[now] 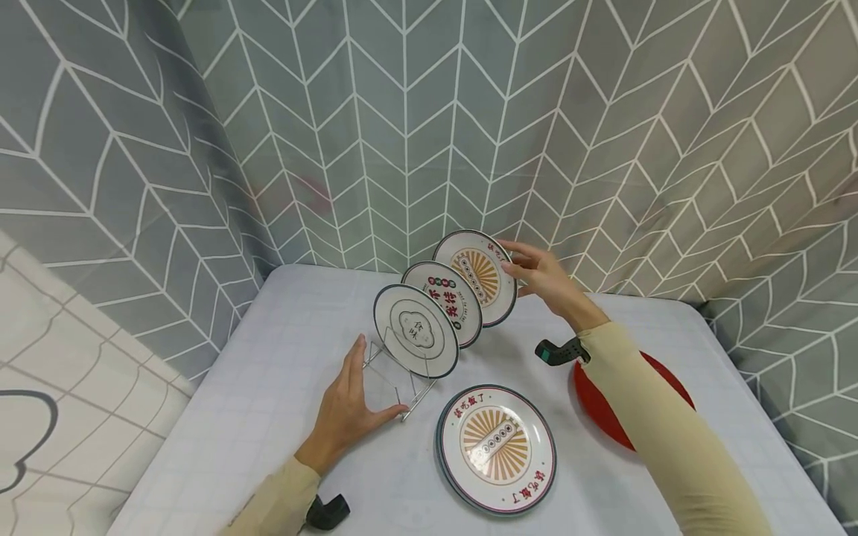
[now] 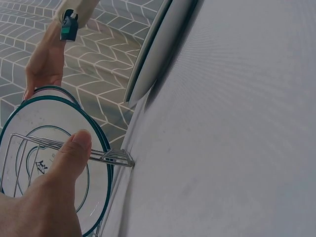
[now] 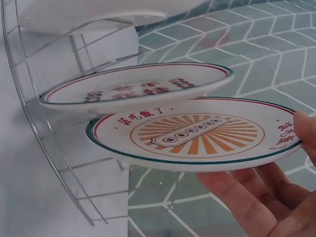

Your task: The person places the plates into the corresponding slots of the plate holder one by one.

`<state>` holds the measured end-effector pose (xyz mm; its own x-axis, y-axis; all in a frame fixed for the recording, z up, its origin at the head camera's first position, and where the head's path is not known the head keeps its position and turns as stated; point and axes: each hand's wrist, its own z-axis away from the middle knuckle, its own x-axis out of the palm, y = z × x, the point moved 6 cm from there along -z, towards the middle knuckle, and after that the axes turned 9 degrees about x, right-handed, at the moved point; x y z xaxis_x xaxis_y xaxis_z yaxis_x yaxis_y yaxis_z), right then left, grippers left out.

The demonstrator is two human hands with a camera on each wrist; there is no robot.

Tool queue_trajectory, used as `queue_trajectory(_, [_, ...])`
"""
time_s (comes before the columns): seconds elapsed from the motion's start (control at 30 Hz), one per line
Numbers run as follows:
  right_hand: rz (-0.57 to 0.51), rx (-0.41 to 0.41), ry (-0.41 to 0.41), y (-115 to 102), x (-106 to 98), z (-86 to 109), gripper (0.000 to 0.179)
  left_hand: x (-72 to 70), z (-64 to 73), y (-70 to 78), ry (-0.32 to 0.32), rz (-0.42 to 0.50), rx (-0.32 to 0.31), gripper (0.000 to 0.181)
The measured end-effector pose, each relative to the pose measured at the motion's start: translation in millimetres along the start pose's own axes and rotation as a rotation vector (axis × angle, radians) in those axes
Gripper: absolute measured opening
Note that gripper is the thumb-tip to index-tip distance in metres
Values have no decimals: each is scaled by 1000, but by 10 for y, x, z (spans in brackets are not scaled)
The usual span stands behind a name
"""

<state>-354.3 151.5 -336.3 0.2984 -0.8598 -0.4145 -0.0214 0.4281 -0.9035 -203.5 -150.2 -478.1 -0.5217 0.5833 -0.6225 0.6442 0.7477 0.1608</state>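
Note:
My right hand [image 1: 546,283] pinches the rim of a white plate with an orange sunburst [image 1: 474,277], thumb on its face and fingers behind it. The plate's lower edge sits at the far end of a wire plate rack [image 3: 64,173]. In front of it, a plate with red lettering [image 1: 442,298] and a plate with a grey flower outline [image 1: 417,331] lean in the rack. At the near end, my left hand [image 1: 345,409] holds the rack, its thumb and fingers on opposite sides. The left wrist view shows that thumb [image 2: 74,153] over the wires.
A stack of plates [image 1: 496,450], sunburst print on top, lies on the table [image 1: 295,327] right of the rack. A red round plate [image 1: 603,406] lies farther right, partly under the right sleeve. A patterned curtain [image 1: 429,134] stands close behind the rack.

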Motion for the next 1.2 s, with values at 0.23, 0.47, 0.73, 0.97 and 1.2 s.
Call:
queue_trajectory(0.23, [33, -36, -45, 0, 229, -60, 49, 1, -6, -5, -3, -6, -3, 129])
queue_trajectory(0.47, [80, -61, -51, 51, 429, -90, 47, 11, 10, -2, -7, -5, -10, 128])
queue_trajectory(0.73, [104, -56, -70, 87, 518, -107, 47, 1, 2, 6, -2, -6, -2, 130])
queue_trajectory(0.97, [87, -48, -88, 115, 486, -119, 48, 2, -3, 14, 1, -10, 3, 131])
queue_trajectory(1.2, [78, -34, -75, 146, 481, -153, 48, -1, 4, 16, -10, -15, -5, 131])
